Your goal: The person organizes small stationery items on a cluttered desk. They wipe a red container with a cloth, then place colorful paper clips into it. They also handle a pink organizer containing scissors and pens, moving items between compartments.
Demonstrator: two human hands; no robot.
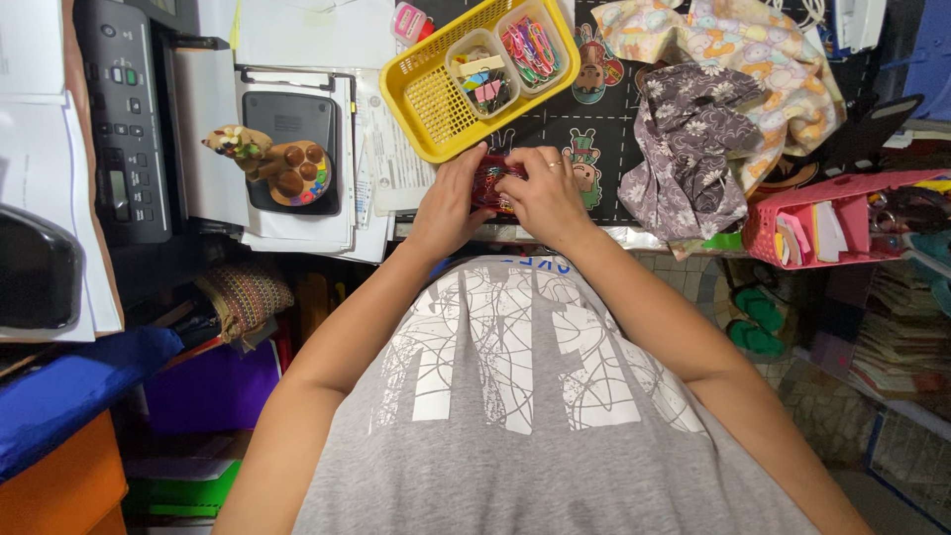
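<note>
Desk inventory, left to right.
- Printer at far left, toy camel figure on dark pad beside it.
- Left hand and right hand both closed round small red object at desk's near edge, fingers pinching its ends.
- Yellow basket of clips just behind.
- Floral cloth and pink basket to the right.
- Risk judged: object slipping over the edge if either pinch loosened.
</note>
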